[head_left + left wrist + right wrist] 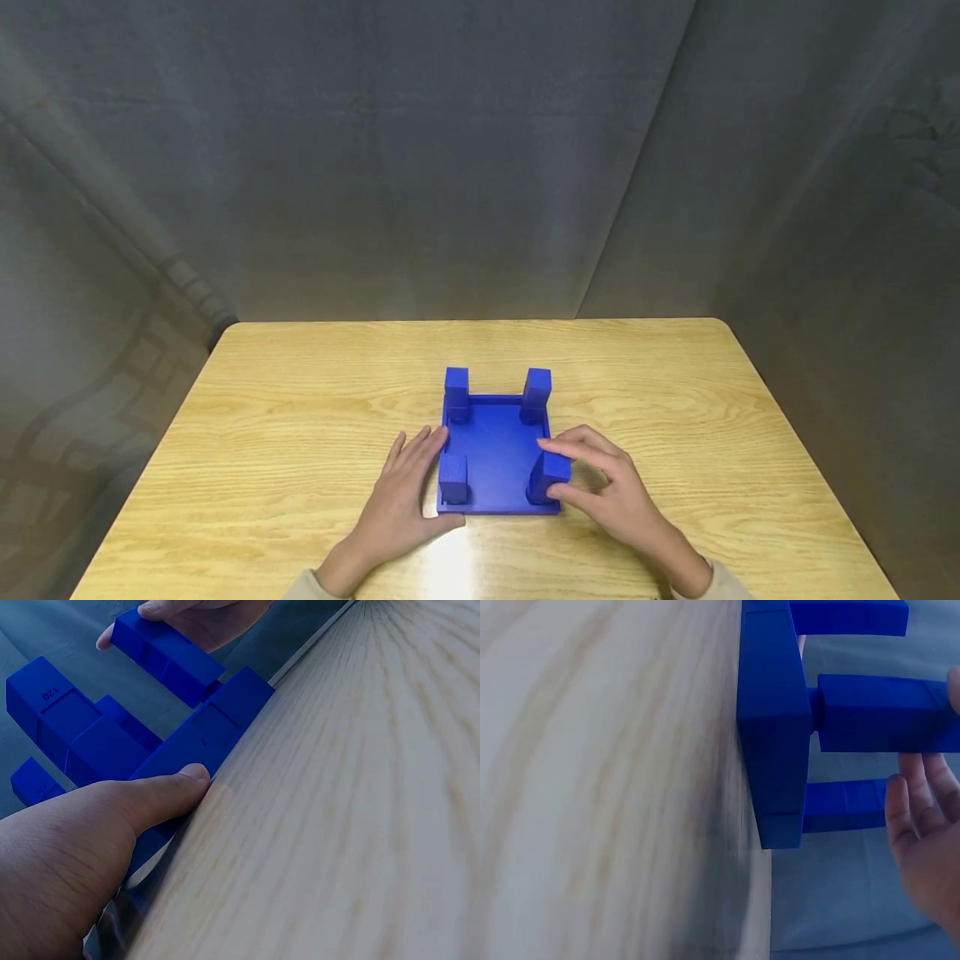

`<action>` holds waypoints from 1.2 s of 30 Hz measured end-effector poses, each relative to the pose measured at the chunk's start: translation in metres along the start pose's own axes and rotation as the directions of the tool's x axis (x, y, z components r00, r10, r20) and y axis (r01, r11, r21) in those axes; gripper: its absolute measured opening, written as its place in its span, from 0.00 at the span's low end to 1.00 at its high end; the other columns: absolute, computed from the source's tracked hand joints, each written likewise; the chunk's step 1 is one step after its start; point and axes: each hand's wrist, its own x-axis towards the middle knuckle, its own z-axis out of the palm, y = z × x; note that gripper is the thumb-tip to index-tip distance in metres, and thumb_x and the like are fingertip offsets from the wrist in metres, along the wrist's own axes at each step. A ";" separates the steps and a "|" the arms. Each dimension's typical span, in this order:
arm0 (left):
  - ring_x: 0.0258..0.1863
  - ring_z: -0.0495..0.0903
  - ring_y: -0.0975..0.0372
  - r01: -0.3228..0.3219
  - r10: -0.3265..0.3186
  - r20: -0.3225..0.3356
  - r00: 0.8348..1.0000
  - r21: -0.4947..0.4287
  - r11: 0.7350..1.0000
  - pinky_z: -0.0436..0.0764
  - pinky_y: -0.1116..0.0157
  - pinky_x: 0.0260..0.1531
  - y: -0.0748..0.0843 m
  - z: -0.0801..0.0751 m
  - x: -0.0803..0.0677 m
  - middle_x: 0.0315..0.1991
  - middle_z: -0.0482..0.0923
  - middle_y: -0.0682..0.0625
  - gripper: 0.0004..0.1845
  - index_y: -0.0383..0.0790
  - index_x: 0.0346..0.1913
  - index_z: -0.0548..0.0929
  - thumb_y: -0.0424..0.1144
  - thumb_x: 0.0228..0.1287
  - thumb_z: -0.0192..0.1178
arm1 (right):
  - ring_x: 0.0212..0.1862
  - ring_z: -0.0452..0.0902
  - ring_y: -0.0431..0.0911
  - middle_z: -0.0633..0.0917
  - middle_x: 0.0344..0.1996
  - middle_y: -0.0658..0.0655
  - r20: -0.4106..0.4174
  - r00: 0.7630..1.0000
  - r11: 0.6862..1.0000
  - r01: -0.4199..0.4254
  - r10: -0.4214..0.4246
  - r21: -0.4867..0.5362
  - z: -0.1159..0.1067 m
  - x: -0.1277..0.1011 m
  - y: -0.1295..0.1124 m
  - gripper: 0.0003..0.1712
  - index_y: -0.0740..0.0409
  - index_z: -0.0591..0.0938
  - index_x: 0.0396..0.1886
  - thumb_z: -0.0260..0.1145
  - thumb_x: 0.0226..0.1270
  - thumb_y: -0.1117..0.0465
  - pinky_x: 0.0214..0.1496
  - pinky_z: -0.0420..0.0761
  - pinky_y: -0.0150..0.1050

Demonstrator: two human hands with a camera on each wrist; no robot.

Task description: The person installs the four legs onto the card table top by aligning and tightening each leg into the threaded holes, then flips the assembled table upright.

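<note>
Pinching with thumb and fingertips, the right hand (pixel 611 492) has its grip on the near right post (pixel 550 477), one of four upright blue blocks standing at the corners of a square blue base plate (pixel 495 467). That plate lies flat near the middle of the wooden surface (pixel 300 433), closer to the person's edge. The left hand (pixel 401 492) rests flat on the surface with fingers straight, its thumb (pixel 161 799) and fingertips touching the plate's left edge beside the near left post (pixel 453 478). The two far posts (pixel 457 392) stand apart from both hands at the plate's back corners. A grey cloth backdrop (pixel 480 150) hangs behind the surface.
</note>
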 end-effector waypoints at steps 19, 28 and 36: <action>0.84 0.66 0.45 0.018 -0.018 0.010 1.000 -0.014 1.000 0.35 0.60 0.90 0.001 -0.001 0.000 0.85 0.68 0.46 0.66 0.39 0.87 0.64 0.67 0.51 0.81 | 0.55 0.82 0.44 0.87 0.54 0.62 -0.008 0.996 0.994 0.094 -0.094 0.062 -0.002 0.003 0.001 0.32 0.62 0.85 0.63 0.74 0.59 0.84 0.58 0.83 0.34; 0.84 0.65 0.46 0.011 -0.011 0.009 1.000 -0.010 1.000 0.37 0.58 0.90 0.001 -0.001 0.000 0.85 0.68 0.47 0.65 0.40 0.88 0.64 0.68 0.52 0.80 | 0.56 0.82 0.42 0.87 0.53 0.58 -0.019 1.000 0.996 -0.013 0.014 0.083 0.001 0.000 0.002 0.31 0.61 0.82 0.55 0.82 0.53 0.81 0.54 0.83 0.35; 0.84 0.66 0.46 0.009 -0.009 0.004 1.000 -0.009 1.000 0.38 0.57 0.90 0.001 -0.001 0.000 0.85 0.68 0.47 0.66 0.41 0.88 0.64 0.67 0.51 0.81 | 0.56 0.84 0.41 0.89 0.56 0.56 -0.010 1.000 1.000 0.028 -0.027 0.009 0.002 0.000 0.001 0.38 0.59 0.85 0.68 0.81 0.56 0.80 0.56 0.84 0.33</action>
